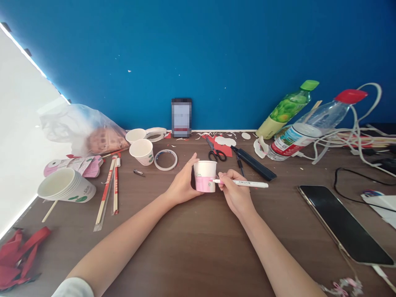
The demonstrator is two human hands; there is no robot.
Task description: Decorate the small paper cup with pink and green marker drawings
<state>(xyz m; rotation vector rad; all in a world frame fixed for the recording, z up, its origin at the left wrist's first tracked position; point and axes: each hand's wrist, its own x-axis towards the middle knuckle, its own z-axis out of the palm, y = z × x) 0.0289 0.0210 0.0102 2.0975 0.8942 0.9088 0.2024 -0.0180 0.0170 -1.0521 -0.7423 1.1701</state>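
Left fingers (187, 168) gripped round white paper cup (206, 168), pink lower band; right fingers (228, 189) pinched slim white plastic marker (253, 184), pretty much level, tip aimed left at band.

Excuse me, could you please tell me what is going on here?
A person's left hand steadies an upright paper cup, while the right hand holds a white marker with its pink tip at the cup's side. Pink covers much of the cup's lower half, with a pale patch near the tip; the upper part is white. Scissors lie just beyond the cup, and a tape roll lies to its left.
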